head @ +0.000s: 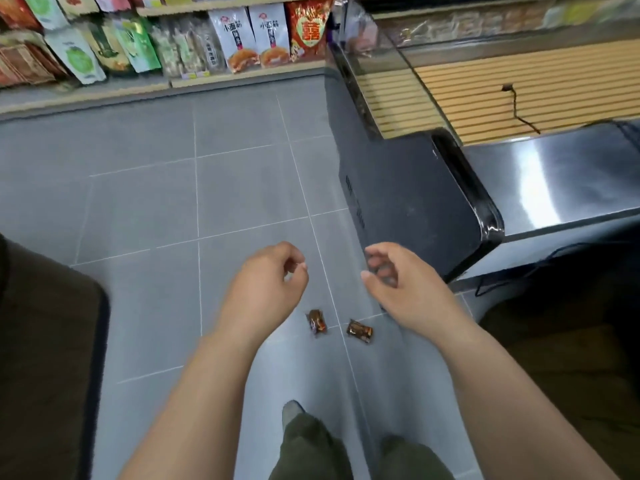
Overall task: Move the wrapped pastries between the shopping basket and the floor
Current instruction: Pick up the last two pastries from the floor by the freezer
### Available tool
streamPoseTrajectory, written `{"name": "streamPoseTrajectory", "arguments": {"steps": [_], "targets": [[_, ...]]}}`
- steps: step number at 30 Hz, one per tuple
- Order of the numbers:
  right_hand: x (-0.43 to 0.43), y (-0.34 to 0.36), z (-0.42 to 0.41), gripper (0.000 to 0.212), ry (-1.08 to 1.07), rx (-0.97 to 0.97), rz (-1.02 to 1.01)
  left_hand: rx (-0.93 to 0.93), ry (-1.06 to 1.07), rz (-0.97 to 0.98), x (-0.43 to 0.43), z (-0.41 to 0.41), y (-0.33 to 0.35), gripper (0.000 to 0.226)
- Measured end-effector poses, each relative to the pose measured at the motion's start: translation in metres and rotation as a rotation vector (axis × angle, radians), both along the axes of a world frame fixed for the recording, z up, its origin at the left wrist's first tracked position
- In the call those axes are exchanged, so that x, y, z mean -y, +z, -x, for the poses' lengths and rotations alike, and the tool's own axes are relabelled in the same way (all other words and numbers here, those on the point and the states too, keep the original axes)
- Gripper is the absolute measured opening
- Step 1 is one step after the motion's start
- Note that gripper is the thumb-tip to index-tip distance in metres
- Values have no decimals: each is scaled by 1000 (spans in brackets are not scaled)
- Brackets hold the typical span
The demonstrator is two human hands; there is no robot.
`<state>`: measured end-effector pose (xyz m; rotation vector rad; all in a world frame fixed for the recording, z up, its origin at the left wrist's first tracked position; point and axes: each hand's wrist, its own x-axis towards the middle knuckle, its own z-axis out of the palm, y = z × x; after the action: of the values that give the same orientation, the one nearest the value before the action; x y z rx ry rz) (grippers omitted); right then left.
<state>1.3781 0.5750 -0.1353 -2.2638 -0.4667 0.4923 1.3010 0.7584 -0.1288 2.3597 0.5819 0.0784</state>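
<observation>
Two wrapped pastries in dark brown and orange wrappers lie on the grey tiled floor: one [317, 322] stands nearly upright in the picture, the other [360, 331] lies tilted just to its right. My left hand [268, 282] hovers above and to the left of them, fingers loosely curled, holding nothing. My right hand [391, 282] hovers above and to the right, fingers half curled and apart, also holding nothing. Both hands are well above the floor. No shopping basket is in view.
A black counter cabinet [408, 202] with a shiny metal top [561, 181] stands at the right. Shelves of snack bags [239, 39] line the far wall. A dark brown mat [45, 341] lies at the left. My legs and shoe [292, 414] are at the bottom.
</observation>
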Motion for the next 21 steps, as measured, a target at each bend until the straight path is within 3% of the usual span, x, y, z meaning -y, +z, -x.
{"name": "streamPoseTrajectory", "arguments": {"steps": [9,14,21], "targets": [[-38,-117,-47,43,-50,-99,115,-89,49,53,-44,-62,-126,13],[-43,-232,-73,56,-26,-171,173,-184,36,91,-40,-87,-246,25],[-27,-420,-91,80,-33,-286,284,-474,-39,92,-18,-101,-434,41]]}}
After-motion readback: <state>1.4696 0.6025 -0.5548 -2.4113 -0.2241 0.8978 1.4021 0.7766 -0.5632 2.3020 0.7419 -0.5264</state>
